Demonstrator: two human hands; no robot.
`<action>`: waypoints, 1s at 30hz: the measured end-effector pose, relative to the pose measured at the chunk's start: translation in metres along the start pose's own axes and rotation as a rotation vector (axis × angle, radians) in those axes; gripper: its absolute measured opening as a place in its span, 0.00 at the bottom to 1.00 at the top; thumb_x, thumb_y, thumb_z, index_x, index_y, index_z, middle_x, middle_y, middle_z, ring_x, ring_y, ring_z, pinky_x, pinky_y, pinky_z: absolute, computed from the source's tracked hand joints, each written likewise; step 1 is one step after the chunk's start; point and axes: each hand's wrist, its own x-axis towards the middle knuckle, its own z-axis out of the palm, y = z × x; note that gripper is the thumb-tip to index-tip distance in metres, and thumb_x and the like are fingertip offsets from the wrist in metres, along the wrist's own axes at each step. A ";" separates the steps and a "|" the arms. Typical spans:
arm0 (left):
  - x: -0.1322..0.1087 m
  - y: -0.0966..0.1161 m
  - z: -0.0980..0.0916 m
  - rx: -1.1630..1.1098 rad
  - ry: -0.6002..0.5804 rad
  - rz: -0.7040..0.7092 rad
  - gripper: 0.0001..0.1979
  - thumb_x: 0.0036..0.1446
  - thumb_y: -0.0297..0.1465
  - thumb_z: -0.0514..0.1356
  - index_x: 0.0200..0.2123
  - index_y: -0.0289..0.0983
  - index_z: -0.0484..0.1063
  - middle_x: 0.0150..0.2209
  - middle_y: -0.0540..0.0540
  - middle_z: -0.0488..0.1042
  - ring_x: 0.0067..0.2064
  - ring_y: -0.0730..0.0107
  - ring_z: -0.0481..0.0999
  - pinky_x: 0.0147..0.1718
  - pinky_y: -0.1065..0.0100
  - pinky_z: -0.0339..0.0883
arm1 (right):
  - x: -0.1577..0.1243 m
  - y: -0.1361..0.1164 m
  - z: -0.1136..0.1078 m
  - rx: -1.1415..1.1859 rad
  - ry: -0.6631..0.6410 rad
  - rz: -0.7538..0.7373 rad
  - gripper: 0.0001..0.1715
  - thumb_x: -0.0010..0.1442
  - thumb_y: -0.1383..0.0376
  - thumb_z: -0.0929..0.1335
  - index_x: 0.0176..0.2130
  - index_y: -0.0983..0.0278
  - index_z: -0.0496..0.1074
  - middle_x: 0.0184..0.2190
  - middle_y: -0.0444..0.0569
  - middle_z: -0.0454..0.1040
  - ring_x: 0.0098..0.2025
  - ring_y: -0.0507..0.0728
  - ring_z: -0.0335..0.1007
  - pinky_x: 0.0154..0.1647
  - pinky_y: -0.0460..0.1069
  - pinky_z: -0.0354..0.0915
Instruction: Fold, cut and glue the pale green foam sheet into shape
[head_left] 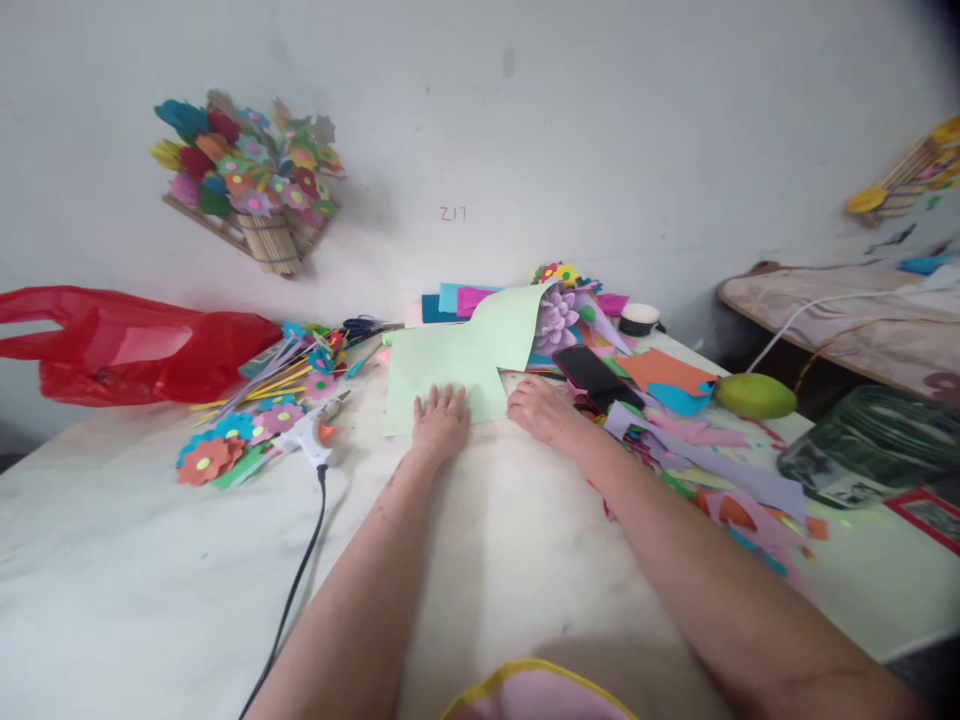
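Observation:
A pale green foam or paper sheet (pixel 442 365) lies on the table, its right part curling upward and apart from the flat part along a slanting edge. My left hand (pixel 441 425) rests flat on the sheet's front part, fingers spread, holding nothing. At the sheet's front right corner is my right hand (pixel 544 408), its fingers curled together. What those fingers hold, if anything, is hidden. Just behind that hand lies a dark phone (pixel 598 378). A purple foam flower (pixel 556 320) shows beside the curled part.
At left lie a white glue gun (pixel 307 435) with a black cord, foam flowers (pixel 210 460) and a red plastic bag (pixel 150 345). Coloured scraps (pixel 712 470), a green mango (pixel 755 396) and a glass jar (pixel 870 440) are at right. A flower decoration (pixel 259 180) hangs on the wall.

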 end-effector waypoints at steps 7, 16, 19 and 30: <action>-0.001 0.004 -0.011 -0.119 0.197 0.107 0.14 0.53 0.36 0.49 0.41 0.43 0.67 0.58 0.52 0.55 0.60 0.64 0.48 0.56 0.55 0.44 | 0.001 0.000 -0.003 -0.079 0.022 -0.072 0.13 0.55 0.73 0.59 0.27 0.63 0.69 0.26 0.47 0.68 0.34 0.55 0.58 0.40 0.51 0.50; -0.002 0.002 -0.010 -0.290 0.203 0.258 0.07 0.46 0.33 0.58 0.31 0.41 0.71 0.47 0.50 0.70 0.47 0.68 0.66 0.50 0.63 0.56 | 0.001 0.000 0.000 -0.141 0.042 -0.084 0.10 0.55 0.71 0.60 0.27 0.65 0.69 0.26 0.47 0.68 0.32 0.54 0.58 0.37 0.51 0.51; -0.001 0.001 -0.009 -0.309 0.182 0.259 0.06 0.47 0.32 0.57 0.31 0.41 0.72 0.46 0.51 0.71 0.46 0.69 0.67 0.49 0.65 0.58 | 0.000 0.000 -0.002 -0.116 0.041 -0.064 0.11 0.56 0.72 0.59 0.28 0.65 0.69 0.27 0.47 0.69 0.33 0.53 0.58 0.38 0.50 0.51; 0.001 0.000 -0.006 -0.275 0.190 0.323 0.05 0.49 0.32 0.56 0.29 0.42 0.71 0.42 0.51 0.73 0.45 0.72 0.68 0.44 0.71 0.62 | -0.003 -0.002 -0.003 -0.003 0.067 -0.002 0.13 0.57 0.70 0.59 0.29 0.66 0.71 0.28 0.49 0.70 0.35 0.54 0.60 0.39 0.50 0.51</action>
